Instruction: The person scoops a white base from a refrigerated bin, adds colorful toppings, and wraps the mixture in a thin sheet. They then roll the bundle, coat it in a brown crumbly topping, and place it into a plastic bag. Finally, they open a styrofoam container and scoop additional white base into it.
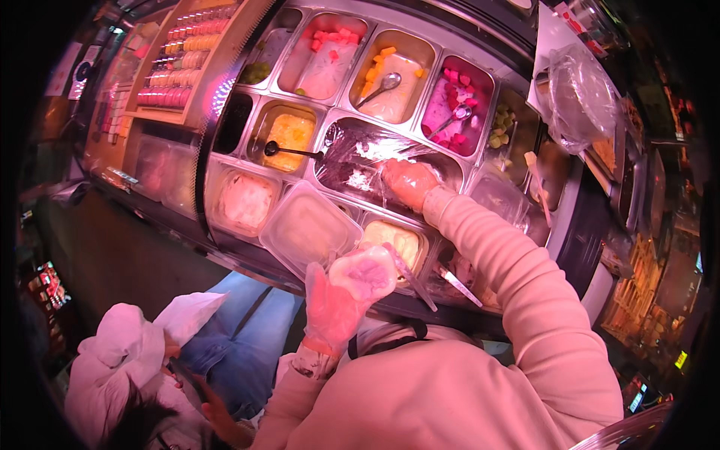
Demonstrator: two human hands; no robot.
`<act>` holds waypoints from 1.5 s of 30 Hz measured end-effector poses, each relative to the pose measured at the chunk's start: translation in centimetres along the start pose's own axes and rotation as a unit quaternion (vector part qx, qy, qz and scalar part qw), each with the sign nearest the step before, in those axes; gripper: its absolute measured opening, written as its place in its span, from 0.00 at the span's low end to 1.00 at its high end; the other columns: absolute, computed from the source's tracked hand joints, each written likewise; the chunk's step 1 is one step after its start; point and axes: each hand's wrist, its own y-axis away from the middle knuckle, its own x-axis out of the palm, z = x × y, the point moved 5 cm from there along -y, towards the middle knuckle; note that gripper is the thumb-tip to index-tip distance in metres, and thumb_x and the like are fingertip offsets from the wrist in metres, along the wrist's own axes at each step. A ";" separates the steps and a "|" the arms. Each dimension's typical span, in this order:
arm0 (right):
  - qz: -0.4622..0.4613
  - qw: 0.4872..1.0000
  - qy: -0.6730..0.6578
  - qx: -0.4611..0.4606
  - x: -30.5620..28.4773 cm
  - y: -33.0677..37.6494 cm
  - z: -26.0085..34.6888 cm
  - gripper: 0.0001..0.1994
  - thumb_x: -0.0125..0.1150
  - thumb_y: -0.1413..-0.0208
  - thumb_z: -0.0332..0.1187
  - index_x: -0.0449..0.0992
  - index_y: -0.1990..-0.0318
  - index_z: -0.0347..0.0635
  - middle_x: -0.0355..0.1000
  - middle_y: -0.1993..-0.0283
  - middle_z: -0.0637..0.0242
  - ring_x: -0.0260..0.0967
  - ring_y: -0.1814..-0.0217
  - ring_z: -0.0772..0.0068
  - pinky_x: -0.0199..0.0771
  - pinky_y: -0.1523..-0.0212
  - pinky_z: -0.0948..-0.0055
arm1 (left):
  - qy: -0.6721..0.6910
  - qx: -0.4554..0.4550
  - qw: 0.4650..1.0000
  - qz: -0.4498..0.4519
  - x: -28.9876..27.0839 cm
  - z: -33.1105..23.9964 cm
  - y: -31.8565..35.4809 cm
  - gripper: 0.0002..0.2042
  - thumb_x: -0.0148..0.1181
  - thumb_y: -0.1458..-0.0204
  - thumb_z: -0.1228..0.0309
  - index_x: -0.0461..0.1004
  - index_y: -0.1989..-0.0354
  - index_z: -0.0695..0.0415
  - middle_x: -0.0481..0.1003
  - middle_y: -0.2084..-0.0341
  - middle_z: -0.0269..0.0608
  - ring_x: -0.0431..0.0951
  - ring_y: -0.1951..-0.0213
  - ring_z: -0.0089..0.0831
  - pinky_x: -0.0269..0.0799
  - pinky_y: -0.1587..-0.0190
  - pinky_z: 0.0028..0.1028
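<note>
My left hand (332, 307), in a thin clear glove, holds up a soft round of pale dough (365, 274) with a pinkish-purple filling in its hollow. The gloved right hand (412, 183) reaches across to a wide metal pan (330, 180) in the middle of the counter. Dark contents and shiny clear film (367, 142) show in that pan. Its fingers are bunched down at the film, and what they grip is hidden. Just beyond the dough stands a pan of pale yellow cream (393, 240), with a flat spatula (415, 279) beside it.
Behind are pans of red cubes (334, 46), orange cubes (379, 66) and pink cubes (454, 86), some with spoons. A translucent lidded tub (311, 225) sits front left. A person with a phone (187, 384) is at lower left. A clear plastic bag (577, 94) lies at right.
</note>
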 end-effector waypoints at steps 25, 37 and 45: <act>0.202 0.947 -0.157 0.193 -11.0 7.0 -4.2 0.11 0.65 0.42 0.34 0.84 0.57 0.35 0.80 0.70 0.55 0.79 0.68 0.60 0.76 0.66 0.61 | -0.051 0.105 0.993 0.014 1.1 -0.1 -0.6 0.48 0.51 0.40 0.32 0.58 0.28 0.67 0.65 0.31 0.54 0.66 0.30 0.47 0.56 0.26 0.49; 0.045 0.618 -0.725 0.301 -18.4 23.4 12.1 0.11 0.58 0.31 0.31 0.81 0.58 0.31 0.68 0.78 0.74 0.61 0.78 0.85 0.58 0.76 0.81 | -0.392 0.215 0.892 0.069 7.3 6.5 -2.1 0.19 0.66 0.44 0.80 0.75 0.42 0.60 0.76 0.51 0.35 0.75 0.50 0.23 0.70 0.44 0.26; -0.027 0.667 -0.702 0.249 -16.8 26.9 14.4 0.14 0.59 0.29 0.35 0.80 0.51 0.30 0.68 0.71 0.76 0.61 0.72 0.84 0.64 0.71 0.79 | -0.450 0.282 0.846 0.042 7.3 8.9 -0.4 0.13 0.64 0.38 0.74 0.78 0.46 0.61 0.77 0.56 0.34 0.75 0.58 0.23 0.72 0.54 0.24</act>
